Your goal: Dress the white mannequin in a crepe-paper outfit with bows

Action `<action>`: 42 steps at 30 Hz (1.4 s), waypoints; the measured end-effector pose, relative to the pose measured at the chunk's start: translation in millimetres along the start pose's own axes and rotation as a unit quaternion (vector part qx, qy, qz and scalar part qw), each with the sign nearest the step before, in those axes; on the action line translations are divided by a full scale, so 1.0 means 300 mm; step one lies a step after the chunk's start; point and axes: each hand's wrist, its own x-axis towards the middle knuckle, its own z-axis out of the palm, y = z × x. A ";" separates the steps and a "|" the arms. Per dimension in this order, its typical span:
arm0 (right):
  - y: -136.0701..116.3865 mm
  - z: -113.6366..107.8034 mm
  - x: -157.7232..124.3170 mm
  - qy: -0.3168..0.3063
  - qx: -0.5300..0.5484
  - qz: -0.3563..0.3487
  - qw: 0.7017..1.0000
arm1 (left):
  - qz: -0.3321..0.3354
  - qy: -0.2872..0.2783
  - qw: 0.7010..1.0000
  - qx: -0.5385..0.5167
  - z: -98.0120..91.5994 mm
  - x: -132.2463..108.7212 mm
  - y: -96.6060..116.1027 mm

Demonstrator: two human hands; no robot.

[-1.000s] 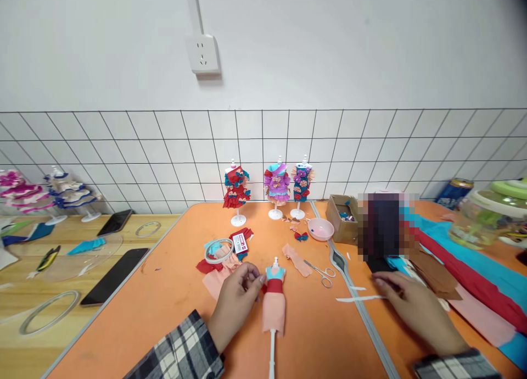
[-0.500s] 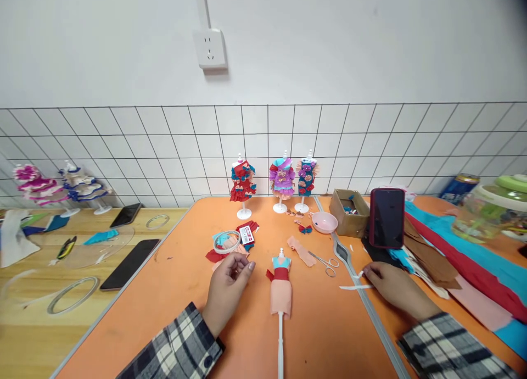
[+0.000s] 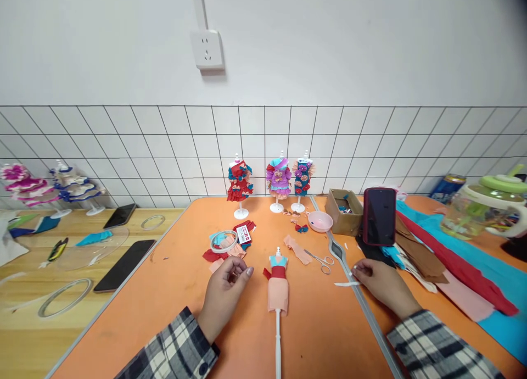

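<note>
A small mannequin [image 3: 277, 283] in a blue, red and pink felt dress lies flat on the orange table [image 3: 173, 291], its white pole pointing toward me. My left hand [image 3: 226, 290] rests just left of it with fingers loosely curled, holding nothing that I can see. My right hand [image 3: 381, 287] lies on the table's middle seam, its fingertips pinching a thin white strip [image 3: 345, 283]. Small scissors [image 3: 322, 260] and a pink felt piece [image 3: 297, 249] lie between my hands, farther back.
Three dressed mannequins [image 3: 276, 182] stand at the wall. Felt scraps and a tape ring [image 3: 224, 241], a pink dish [image 3: 320, 221], a cardboard box [image 3: 342, 211], an upright phone [image 3: 379, 216], coloured felt sheets [image 3: 465, 272] and a jar [image 3: 486, 208] surround them. Phones [image 3: 123, 265] lie on the left wooden table.
My left hand let go of the lying mannequin and drew back to the left. My right hand slid left along the seam onto the white strip.
</note>
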 end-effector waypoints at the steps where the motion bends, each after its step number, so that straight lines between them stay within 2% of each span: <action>1: -0.017 -0.002 -0.009 0.032 -0.022 -0.020 0.999 | 0.009 0.001 1.000 0.002 -0.003 -0.005 0.014; 4: -0.118 -0.008 -0.048 0.158 -0.066 -0.158 0.972 | 0.049 -0.033 0.998 0.004 0.006 -0.019 0.089; 7: -0.298 -0.002 -0.104 0.244 -0.107 -0.346 0.900 | 0.074 -0.159 0.985 0.006 0.050 -0.018 0.191; 9: -0.435 0.011 -0.139 0.266 -0.133 -0.404 0.865 | 0.048 -0.186 0.981 -0.007 0.086 -0.002 0.244; 11: -0.551 0.029 -0.165 0.290 -0.150 -0.430 0.842 | 0.025 -0.161 0.986 -0.031 0.107 0.023 0.273; 14: -0.652 0.051 -0.178 0.316 -0.147 -0.429 0.834 | 0.020 -0.115 0.992 -0.039 0.092 0.064 0.288; 18: -0.685 0.051 -0.168 0.323 -0.119 -0.431 0.834 | 0.045 -0.085 0.995 -0.031 0.036 0.102 0.312; 21: -0.686 0.023 -0.168 0.321 -0.084 -0.433 0.838 | 0.077 -0.111 0.991 0.005 0.020 0.114 0.337; 24: -0.684 -0.020 -0.168 0.278 -0.010 -0.425 0.861 | 0.108 -0.150 0.982 0.033 0.022 0.111 0.352; 27: -0.670 -0.067 -0.147 0.182 0.089 -0.410 0.889 | 0.130 -0.150 0.979 0.052 0.018 0.101 0.360; 30: -0.643 -0.108 -0.104 0.111 0.201 -0.312 0.922 | 0.153 -0.151 0.973 0.078 0.004 0.092 0.370; 32: -0.627 -0.124 -0.077 0.053 0.276 -0.231 0.932 | 0.177 -0.162 0.967 0.087 -0.006 0.087 0.378; 34: -0.618 -0.131 -0.062 -0.075 0.355 -0.186 0.913 | 0.195 -0.171 0.961 0.097 -0.013 0.084 0.386; 36: -0.617 -0.129 -0.061 -0.206 0.425 -0.167 0.866 | 0.199 -0.174 0.958 0.107 -0.015 0.080 0.390; 37: -0.618 -0.127 -0.063 -0.243 0.448 -0.163 0.845 | 0.195 -0.176 0.958 0.113 -0.015 0.079 0.390; 39: -0.622 -0.122 -0.070 -0.256 0.474 -0.158 0.828 | 0.187 -0.188 0.956 0.124 -0.013 0.077 0.388; 42: -0.628 -0.121 -0.077 -0.242 0.476 -0.143 0.833 | 0.181 -0.205 0.952 0.134 -0.009 0.079 0.379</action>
